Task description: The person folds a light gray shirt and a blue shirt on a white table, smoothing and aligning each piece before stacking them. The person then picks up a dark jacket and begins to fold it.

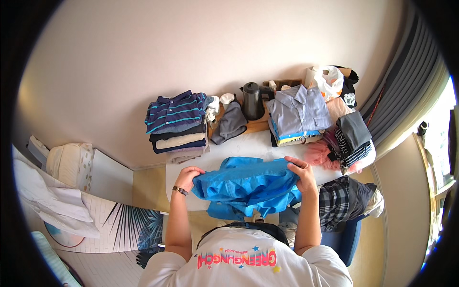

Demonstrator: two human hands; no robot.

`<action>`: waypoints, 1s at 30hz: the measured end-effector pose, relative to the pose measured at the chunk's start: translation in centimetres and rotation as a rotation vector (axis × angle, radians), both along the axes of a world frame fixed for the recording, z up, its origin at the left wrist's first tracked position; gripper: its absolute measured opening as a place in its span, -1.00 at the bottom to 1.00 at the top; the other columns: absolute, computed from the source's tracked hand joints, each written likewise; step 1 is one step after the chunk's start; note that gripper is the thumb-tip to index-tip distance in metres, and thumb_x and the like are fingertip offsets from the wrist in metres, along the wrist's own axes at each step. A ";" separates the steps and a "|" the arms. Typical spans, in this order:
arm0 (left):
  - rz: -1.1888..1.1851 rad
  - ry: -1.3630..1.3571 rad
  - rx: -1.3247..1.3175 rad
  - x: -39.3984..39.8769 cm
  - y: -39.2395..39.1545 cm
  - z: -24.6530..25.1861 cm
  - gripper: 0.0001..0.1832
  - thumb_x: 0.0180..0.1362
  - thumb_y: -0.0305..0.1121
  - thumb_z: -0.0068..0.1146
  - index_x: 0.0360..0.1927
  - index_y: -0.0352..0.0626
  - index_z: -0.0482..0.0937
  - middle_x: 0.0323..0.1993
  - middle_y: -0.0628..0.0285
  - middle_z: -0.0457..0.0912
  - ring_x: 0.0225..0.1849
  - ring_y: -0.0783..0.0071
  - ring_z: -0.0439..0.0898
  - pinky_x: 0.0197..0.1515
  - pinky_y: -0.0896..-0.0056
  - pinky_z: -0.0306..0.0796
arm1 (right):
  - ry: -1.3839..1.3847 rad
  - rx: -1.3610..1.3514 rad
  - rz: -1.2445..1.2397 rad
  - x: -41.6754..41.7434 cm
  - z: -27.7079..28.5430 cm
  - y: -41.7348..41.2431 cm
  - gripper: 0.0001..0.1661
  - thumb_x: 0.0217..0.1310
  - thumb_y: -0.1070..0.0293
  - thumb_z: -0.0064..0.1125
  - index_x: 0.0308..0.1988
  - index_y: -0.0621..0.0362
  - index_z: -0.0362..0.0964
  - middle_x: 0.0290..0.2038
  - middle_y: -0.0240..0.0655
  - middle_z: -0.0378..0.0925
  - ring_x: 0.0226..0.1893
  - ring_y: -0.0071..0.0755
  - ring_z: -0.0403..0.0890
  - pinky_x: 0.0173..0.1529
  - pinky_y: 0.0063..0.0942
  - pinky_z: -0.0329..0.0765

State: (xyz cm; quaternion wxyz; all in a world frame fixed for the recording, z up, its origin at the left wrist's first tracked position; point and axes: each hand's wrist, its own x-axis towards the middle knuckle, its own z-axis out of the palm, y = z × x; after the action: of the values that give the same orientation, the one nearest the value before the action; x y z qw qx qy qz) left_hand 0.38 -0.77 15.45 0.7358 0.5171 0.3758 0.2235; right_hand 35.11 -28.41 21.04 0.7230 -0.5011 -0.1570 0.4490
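A bright blue woven garment (247, 183) hangs bunched between my two hands, over the front edge of a white table (247, 147). My left hand (189, 177) pinches its left end. At the other end my right hand (302, 174) grips a corner between thumb and fingers. The garment's upper edge is stretched between them, while loose folds drop below. Beyond it on the left stands a stack of folded clothes topped by a navy striped polo shirt (175, 111). Back right, a grey-blue button shirt (300, 107) tops another folded stack.
Between the stacks stand a dark electric kettle (253, 102) and a crumpled grey cloth (231, 122). Folded dark garments (354, 132) and a pink garment (319, 154) lie at the table's right end. A blue chair (349, 236) heaped with clothes (340, 201) stands to my right. A bed (118, 222) is left.
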 end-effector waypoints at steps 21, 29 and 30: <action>-0.066 0.578 0.108 8.8 -8.8 5.5 -0.13 0.14 0.13 0.19 0.31 -0.37 0.25 -0.36 -0.14 0.66 -0.27 0.09 0.70 -0.43 0.27 0.56 | -1.105 -0.005 0.168 -10.6 2.0 1.6 -0.67 -0.10 0.52 0.26 -0.21 0.25 0.49 -0.28 -0.11 0.61 -0.22 -0.07 0.62 -0.06 -0.29 0.56; -0.099 0.522 0.641 7.9 -8.0 -0.4 -0.19 -0.05 -0.32 0.38 0.30 -0.33 0.29 0.17 -0.19 0.49 0.19 -0.07 0.49 0.25 0.14 0.34 | -1.258 0.286 0.538 -15.6 -1.1 1.3 -0.60 0.00 0.36 0.38 -0.10 0.21 0.53 -0.15 -0.19 0.63 -0.16 -0.10 0.62 -0.08 -0.29 0.54; -0.019 0.511 0.717 7.2 -8.0 -0.6 -0.29 0.00 -0.38 0.33 0.28 -0.19 0.35 0.14 -0.18 0.51 0.15 -0.08 0.51 0.20 0.13 0.38 | -1.130 0.276 0.655 -14.9 -0.4 1.4 -0.60 0.06 0.27 0.40 -0.11 0.21 0.53 -0.11 -0.18 0.63 -0.10 -0.10 0.62 0.00 -0.26 0.51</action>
State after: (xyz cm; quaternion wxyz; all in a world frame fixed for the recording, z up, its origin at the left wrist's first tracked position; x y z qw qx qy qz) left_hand 7.61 -8.72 14.88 0.3951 0.7819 0.4397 0.1979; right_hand 20.20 -26.96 20.63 0.4135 -0.4886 -0.7116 0.2895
